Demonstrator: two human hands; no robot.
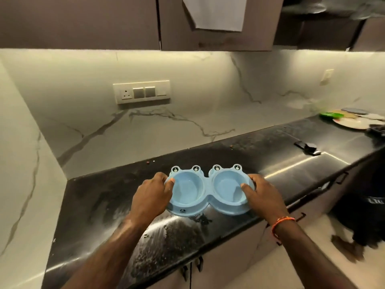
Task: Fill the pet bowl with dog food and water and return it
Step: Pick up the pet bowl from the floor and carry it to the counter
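Observation:
A light blue double pet bowl (208, 191), shaped like two frogs with eye bumps along its far rim, sits on the black countertop (104, 205) near the front edge. Both wells look empty; a faint sheen in them could be wetness, I cannot tell. My left hand (151, 195) grips the bowl's left end, thumb over the rim. My right hand (263, 195) grips the right end the same way; an orange thread band circles that wrist.
A marble wall closes the counter on the left and behind, with a switch plate (141, 91). A small dark object (307, 148) lies mid-counter to the right. A plate and green item (352, 119) sit far right. Wall cabinets hang overhead. A few crumbs dot the counter.

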